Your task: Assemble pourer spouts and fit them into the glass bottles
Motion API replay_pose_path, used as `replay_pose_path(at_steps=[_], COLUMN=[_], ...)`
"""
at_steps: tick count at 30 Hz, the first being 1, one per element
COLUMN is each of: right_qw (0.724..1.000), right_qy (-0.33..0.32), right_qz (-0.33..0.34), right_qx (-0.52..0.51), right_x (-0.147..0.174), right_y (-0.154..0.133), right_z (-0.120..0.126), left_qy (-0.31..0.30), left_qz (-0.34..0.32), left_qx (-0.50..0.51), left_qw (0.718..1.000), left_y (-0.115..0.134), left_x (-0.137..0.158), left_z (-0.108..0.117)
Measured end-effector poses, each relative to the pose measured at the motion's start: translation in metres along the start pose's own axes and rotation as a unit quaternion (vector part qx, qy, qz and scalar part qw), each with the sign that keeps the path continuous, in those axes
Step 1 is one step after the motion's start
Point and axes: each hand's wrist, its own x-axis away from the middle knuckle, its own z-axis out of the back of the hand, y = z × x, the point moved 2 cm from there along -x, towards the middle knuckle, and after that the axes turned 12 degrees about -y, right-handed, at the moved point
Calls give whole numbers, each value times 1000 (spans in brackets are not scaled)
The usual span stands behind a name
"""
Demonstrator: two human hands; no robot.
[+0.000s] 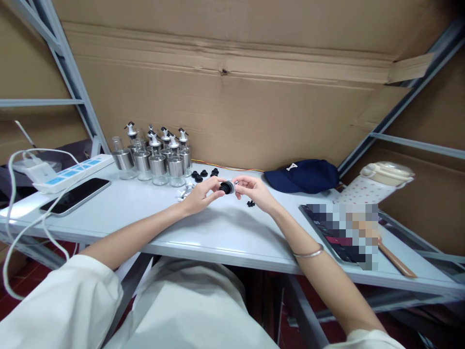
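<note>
Over the middle of the white table, my left hand [203,195] and my right hand [255,191] meet at a bottle pourer [227,187] with a black stopper and a silver-grey top. The left fingers pinch its black end, while the right fingertips close on the silver-grey end. Close behind my left hand lie several silver-grey pourer parts [186,190], partly hidden by it. Several black stoppers [199,176] rest farther back. Small black pieces [250,204] lie below my right hand. At the back left stand several glass bottles [159,167] with steel bands, most topped with pourers.
On the left are a phone [78,195], a power strip [78,170] and looping white cables [10,213]. A navy cap [303,176], a dotted tumbler [368,186], a pixelated tablet [327,232] and a wooden handle [395,258] occupy the right. Cardboard [232,116] walls the back.
</note>
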Motion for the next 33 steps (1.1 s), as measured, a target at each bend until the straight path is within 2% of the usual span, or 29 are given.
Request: replay_pose_path(at_steps=[5,9,13,17,22,33], right_qw=[994,990,993,996,991,992], right_qy=[-35,-85,-85,-64,-79,-93], right_qz=[-33,-42,-36,-37,-48,-35], right_qx=[-96,-99,-73,-58,-97,-77], right_x=[-1,-1,-1,-2,-3,-2], right_y=[3,4,5,6,10,5], right_z=[-10,-19,-18,-15,-16,-13], left_qy=[43,76,41,10,-24,-26], left_qz=[-5,16,66,60,77,78], left_qx=[-11,63,154,210,165,141], left_qw=[999,995,985,976,983,987], left_y=[-2,-9,-10,-9,-11,-10], left_x=[0,-2,-2,-2,-2,-3], left_z=[0,-5,-10,-10,-10,-10])
